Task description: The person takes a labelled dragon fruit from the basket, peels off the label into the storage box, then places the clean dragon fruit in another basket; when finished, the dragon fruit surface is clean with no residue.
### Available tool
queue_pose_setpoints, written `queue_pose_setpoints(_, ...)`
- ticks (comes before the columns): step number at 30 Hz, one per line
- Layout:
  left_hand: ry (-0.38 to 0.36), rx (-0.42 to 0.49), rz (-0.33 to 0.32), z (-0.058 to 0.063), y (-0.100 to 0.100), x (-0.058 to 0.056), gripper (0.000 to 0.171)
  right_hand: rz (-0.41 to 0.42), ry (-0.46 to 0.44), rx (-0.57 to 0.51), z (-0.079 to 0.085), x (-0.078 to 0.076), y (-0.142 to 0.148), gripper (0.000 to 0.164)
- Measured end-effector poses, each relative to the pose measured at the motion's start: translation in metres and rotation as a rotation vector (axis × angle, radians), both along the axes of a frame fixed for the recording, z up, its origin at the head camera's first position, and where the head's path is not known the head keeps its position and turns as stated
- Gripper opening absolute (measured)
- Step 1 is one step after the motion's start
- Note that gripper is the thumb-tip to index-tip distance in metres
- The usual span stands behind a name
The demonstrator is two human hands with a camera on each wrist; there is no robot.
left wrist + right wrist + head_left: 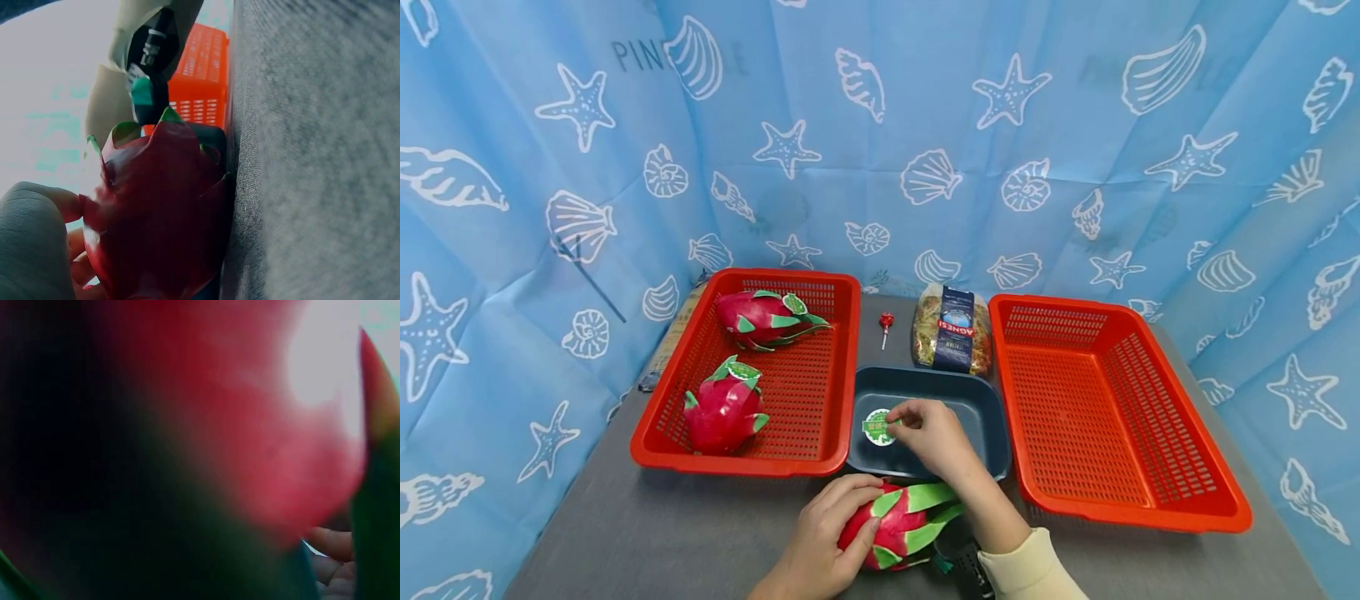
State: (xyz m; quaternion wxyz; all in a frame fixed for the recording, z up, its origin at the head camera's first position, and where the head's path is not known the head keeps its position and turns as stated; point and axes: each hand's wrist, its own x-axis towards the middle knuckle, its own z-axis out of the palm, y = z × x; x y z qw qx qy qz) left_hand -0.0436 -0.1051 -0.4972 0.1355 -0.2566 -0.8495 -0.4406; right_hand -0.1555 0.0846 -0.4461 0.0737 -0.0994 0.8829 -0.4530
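My left hand (pixel 826 533) grips a dragon fruit (pixel 891 527) at its rounded end, thumb in front and fingers over the top. In the left wrist view the red dragon fruit (pixel 159 212) lies close over the grey cloth. Between thumb and forefinger, my right hand (pixel 934 435) pinches a round green-and-white sticker (pixel 877 427). That sticker overlaps the dark blue tray (pixel 997 417) in the head view. My right forearm passes above the fruit's green leafy tips. Blurred red skin of the fruit fills much of the right wrist view.
On the left, a red basket (pixel 838 375) holds two more dragon fruits (pixel 724 414). Another red basket (pixel 1063 417) stands on the right. Behind the tray are a red lollipop (pixel 887 321) and a bag of pasta (pixel 953 329). A patterned blue curtain (pixel 880 150) hangs at the back.
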Motion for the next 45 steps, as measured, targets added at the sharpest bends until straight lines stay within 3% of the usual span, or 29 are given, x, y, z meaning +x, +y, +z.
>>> queue_pose_setpoints(11,0.022,-0.012,0.026,-0.001,-0.002,0.000,0.026,0.268,-0.029,0.137,-0.015,-0.008,-0.008,0.013)
queue_pose_setpoints(17,0.036,-0.020,0.034,-0.001,-0.003,-0.001,0.027,0.406,0.045,0.266,-0.017,-0.009,-0.010,0.017)
queue_pose_setpoints(22,0.014,-0.019,0.037,-0.002,-0.002,-0.001,0.027,0.470,0.069,0.301,-0.017,-0.009,-0.009,0.017)
queue_pose_setpoints(25,-0.022,-0.018,0.035,-0.001,-0.002,-0.001,0.026,0.466,0.046,0.303,-0.018,-0.010,-0.007,0.018)
queue_pose_setpoints(30,-0.062,-0.019,0.039,-0.001,-0.001,-0.002,0.027,0.349,0.012,0.268,-0.019,-0.010,-0.005,0.018)
queue_pose_setpoints(35,-0.040,-0.004,0.035,-0.001,-0.001,-0.003,0.027,0.237,0.048,0.288,-0.016,-0.007,-0.001,0.041)
queue_pose_setpoints(40,0.018,0.015,0.024,-0.004,-0.001,-0.003,0.030,0.225,0.127,0.245,-0.005,0.002,0.011,0.022)
queue_pose_setpoints(45,0.087,0.018,0.017,-0.006,-0.003,-0.004,0.034,0.152,0.217,0.154,0.020,0.018,0.025,0.011)
